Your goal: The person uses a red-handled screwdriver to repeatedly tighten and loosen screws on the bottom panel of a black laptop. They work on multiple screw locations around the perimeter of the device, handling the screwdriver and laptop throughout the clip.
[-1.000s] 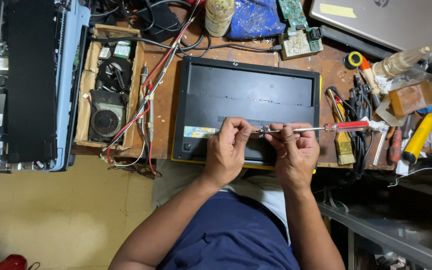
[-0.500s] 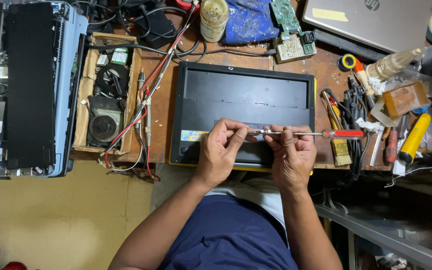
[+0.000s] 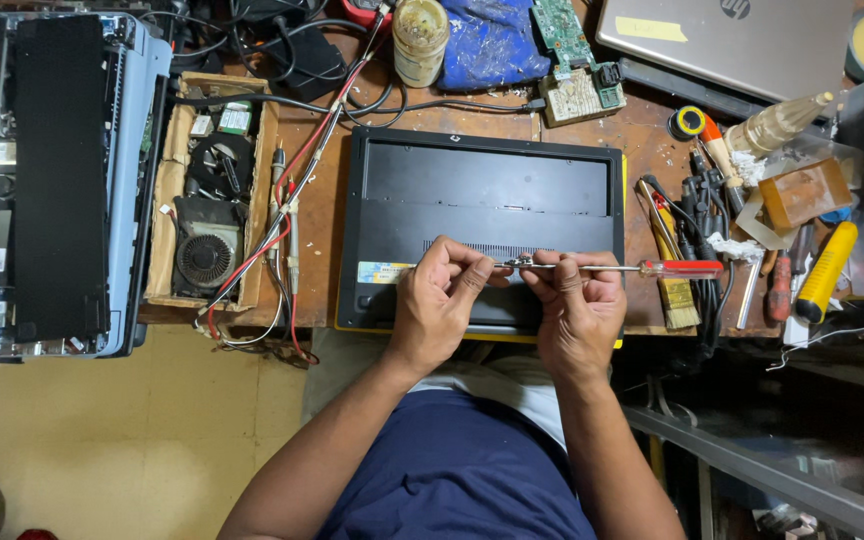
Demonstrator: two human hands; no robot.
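Both hands meet over the near edge of a black laptop that lies bottom-up on a cluttered wooden workbench. The left hand has its fingers bunched together, thumb and fingertips pinched at the metal tip end of a screwdriver; something small and shiny sits right at that pinch, too small to tell what. The right hand is closed on the shaft just beside it, knuckles up, so the two hands nearly touch. The screwdriver lies level, its thin shaft running out to the person's right and ending in a clear red handle that hangs above the laptop's right edge — the tool is held in the air, not resting on the case. To the left of the laptop a shallow wooden tray holds a round cooling fan, with red and black wires trailing past it. Farther left lies an opened machine with a light blue frame. To the right — a paintbrush, a yellow-handled tool and a heap of other screwdrivers. At the far edge are a green circuit board, a blue cloth and a silver laptop.
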